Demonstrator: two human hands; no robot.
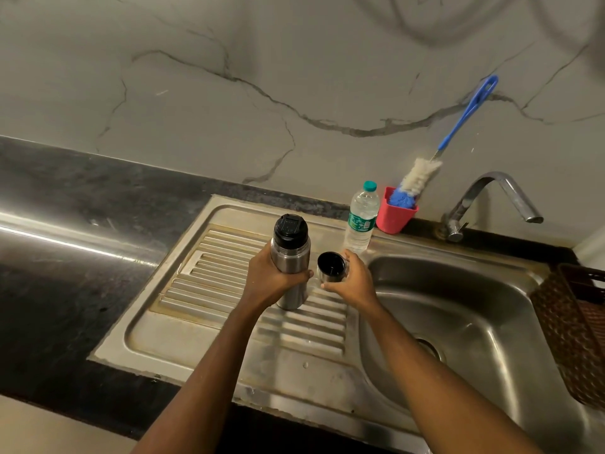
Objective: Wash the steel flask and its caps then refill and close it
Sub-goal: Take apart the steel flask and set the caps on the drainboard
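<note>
Disassembly step: left hand (268, 273) grips the upright flask (291, 260); right hand (352, 278) fingers clamp the removed outer cap (331, 267). Next, probably unscrew the black stopper (290, 231).

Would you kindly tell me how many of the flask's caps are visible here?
2: the black stopper sits on the steel flask gripped by the left hand; the steel cup-cap is held by the right hand beside it.

Flask (290, 257) stands on drainboard (209, 276), left of basin (474, 290).
</note>
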